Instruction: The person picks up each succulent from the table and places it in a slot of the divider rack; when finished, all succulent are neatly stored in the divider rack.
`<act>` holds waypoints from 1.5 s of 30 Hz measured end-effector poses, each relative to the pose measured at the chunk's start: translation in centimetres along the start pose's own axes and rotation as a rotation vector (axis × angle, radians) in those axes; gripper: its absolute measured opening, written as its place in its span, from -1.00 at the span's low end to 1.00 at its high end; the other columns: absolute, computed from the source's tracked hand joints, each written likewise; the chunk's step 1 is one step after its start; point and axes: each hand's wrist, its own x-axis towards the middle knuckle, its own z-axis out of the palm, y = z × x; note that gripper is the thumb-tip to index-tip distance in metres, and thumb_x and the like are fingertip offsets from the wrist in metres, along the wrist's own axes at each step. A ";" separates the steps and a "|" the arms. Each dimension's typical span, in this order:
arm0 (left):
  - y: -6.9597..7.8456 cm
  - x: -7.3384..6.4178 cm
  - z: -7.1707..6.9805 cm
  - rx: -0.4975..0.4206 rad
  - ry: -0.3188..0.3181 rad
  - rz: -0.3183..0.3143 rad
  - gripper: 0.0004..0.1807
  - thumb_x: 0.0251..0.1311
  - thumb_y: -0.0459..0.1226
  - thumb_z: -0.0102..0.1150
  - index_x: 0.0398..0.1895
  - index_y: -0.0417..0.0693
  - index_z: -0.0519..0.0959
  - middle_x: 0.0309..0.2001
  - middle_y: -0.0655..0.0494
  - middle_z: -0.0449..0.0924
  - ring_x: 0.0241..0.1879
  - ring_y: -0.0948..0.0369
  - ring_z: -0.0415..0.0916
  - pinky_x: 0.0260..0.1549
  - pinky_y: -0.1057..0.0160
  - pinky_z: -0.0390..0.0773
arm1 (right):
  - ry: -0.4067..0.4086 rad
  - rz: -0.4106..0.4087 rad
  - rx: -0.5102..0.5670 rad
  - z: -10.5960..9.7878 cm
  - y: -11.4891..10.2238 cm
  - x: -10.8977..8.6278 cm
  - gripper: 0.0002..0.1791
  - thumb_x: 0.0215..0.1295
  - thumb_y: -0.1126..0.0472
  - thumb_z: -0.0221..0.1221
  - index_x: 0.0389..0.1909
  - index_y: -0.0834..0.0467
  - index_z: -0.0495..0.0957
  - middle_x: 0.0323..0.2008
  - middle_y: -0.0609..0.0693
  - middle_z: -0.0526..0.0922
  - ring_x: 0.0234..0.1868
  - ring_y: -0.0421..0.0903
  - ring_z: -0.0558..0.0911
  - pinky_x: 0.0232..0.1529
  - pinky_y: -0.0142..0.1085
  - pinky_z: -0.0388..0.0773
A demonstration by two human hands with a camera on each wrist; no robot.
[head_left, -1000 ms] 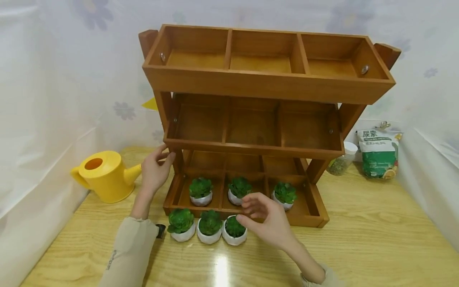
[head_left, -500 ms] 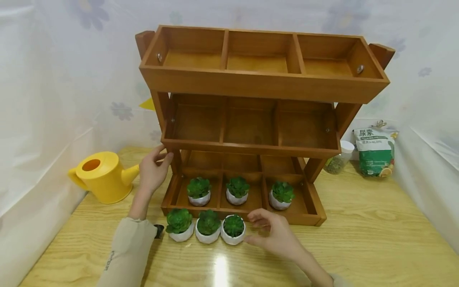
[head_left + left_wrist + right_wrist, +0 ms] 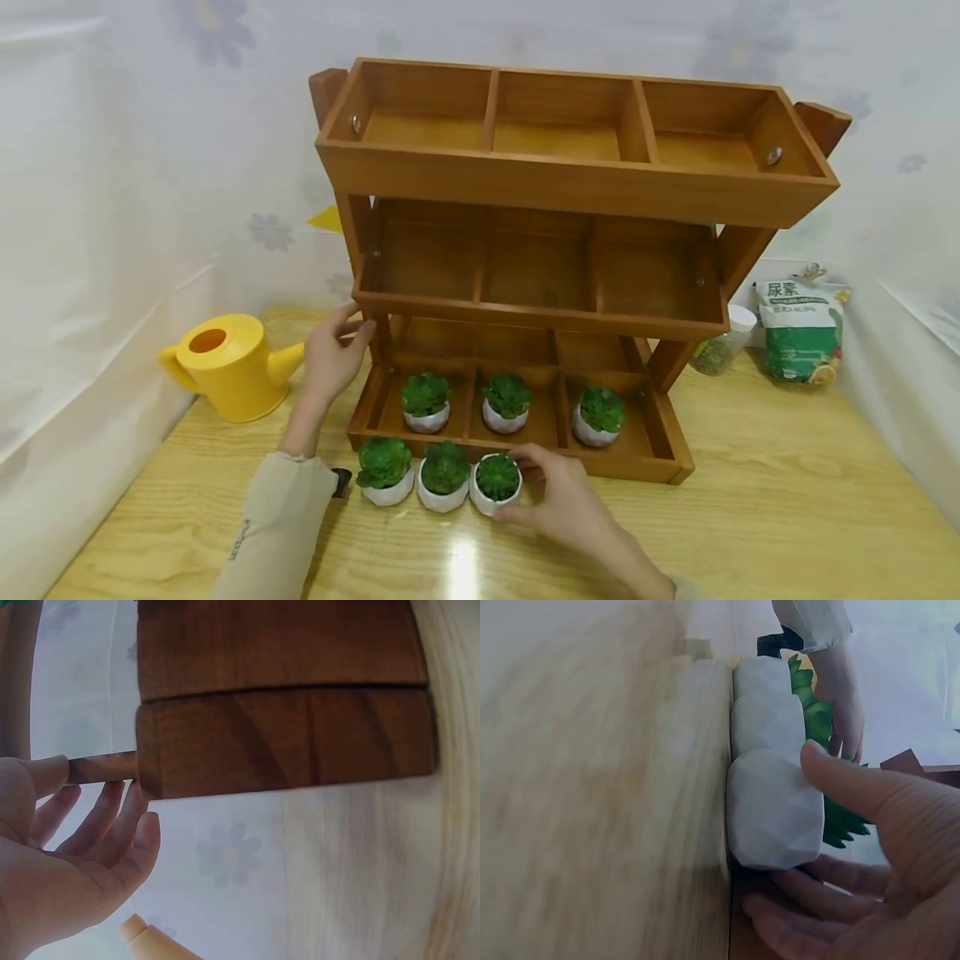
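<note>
A three-tier wooden plant shelf [image 3: 573,183] stands in the middle of the head view. My left hand [image 3: 333,358] holds its left upright under the middle tier. In the left wrist view, thumb and fingers lie on opposite sides of that wooden upright [image 3: 105,767]. In front of the shelf, several green succulents in white faceted pots form a row. My right hand [image 3: 562,500] has thumb and fingers around the rightmost potted succulent [image 3: 497,482], which stands on the table. The right wrist view shows the thumb at the rim of its white pot [image 3: 774,814] and fingers on the far side.
Three potted succulents [image 3: 505,417] sit in the bottom tier, one per compartment. A yellow watering can [image 3: 236,371] stands left of the shelf. Behind its right side are a lidded clear jar [image 3: 720,346] and a green-and-white bag [image 3: 802,333] with a clip.
My right hand has come down and left from above the bottom tier to the rightmost pot of the front row, closing around it. The left hand stays at the upright.
</note>
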 end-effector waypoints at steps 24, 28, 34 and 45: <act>0.2 -0.2 0.4 0.015 -0.008 -0.027 -0.56 0.36 -0.27 0.09 0.26 -0.23 0.44 0.11 -0.27 0.52 -0.01 -0.14 0.56 -0.07 -0.10 0.57 | -0.007 0.035 -0.071 -0.1 -0.1 -0.7 -0.28 -0.21 -0.13 0.52 -0.04 0.15 0.54 -0.15 -0.08 0.64 -0.12 -0.09 0.61 -0.10 -0.19 0.57; 0.2 -0.1 0.3 0.022 -0.012 -0.006 -0.55 0.36 -0.26 0.09 0.27 -0.23 0.44 0.12 -0.28 0.51 -0.01 -0.15 0.56 -0.07 -0.11 0.58 | -0.002 0.025 -0.086 -0.1 0.0 -0.6 -0.29 -0.17 -0.13 0.51 -0.02 0.17 0.55 -0.13 -0.06 0.66 -0.08 -0.07 0.62 -0.06 -0.14 0.57; 0.3 0.0 0.4 0.020 -0.017 -0.009 -0.54 0.37 -0.24 0.07 0.28 -0.24 0.42 0.13 -0.28 0.50 0.00 -0.15 0.55 -0.07 -0.11 0.57 | -0.013 0.008 -0.089 -0.3 0.3 -0.6 -0.27 -0.14 -0.18 0.48 0.00 0.16 0.54 -0.13 -0.07 0.65 -0.13 -0.11 0.62 -0.13 -0.20 0.59; 0.4 -0.2 0.1 0.030 0.000 -0.015 -0.55 0.37 -0.26 0.07 0.27 -0.24 0.42 0.11 -0.30 0.51 -0.01 -0.17 0.55 -0.06 -0.13 0.56 | -0.028 -0.015 -0.083 -0.1 0.1 -0.3 -0.35 -0.14 -0.13 0.48 -0.06 0.13 0.54 -0.24 -0.15 0.63 -0.23 -0.24 0.57 -0.24 -0.33 0.56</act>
